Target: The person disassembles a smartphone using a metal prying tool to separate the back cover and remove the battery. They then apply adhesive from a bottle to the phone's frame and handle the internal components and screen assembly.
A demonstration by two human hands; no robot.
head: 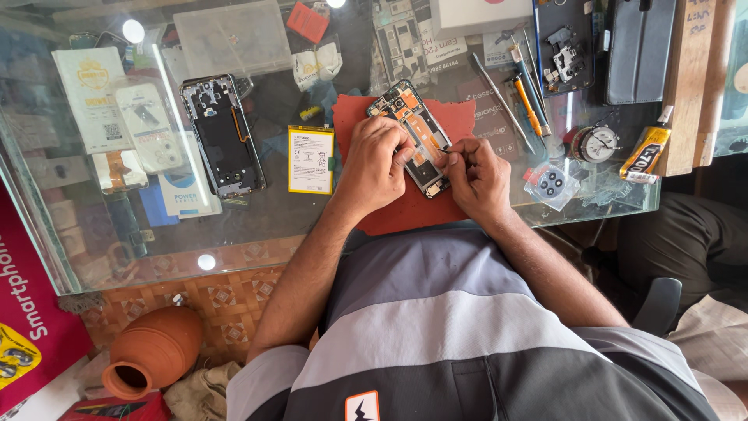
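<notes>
An opened phone [405, 117] with orange inner parts lies on a red mat [460, 121] on the glass counter. My left hand [374, 160] rests on the phone's left side and presses it down. My right hand [477, 173] pinches something small at the phone's right edge near its lower end; what it pinches is too small to tell. Left of the mat lies a yellow-edged white battery [311, 159]. Further left sits an empty dark phone frame [223, 134].
Screwdrivers and tweezers [523, 100] lie right of the mat, with a round gauge [597, 143], a yellow glue tube [645, 153] and a bagged camera part [552, 184]. Boxes and phone backs crowd the left. A clay pot [152, 351] stands on the floor.
</notes>
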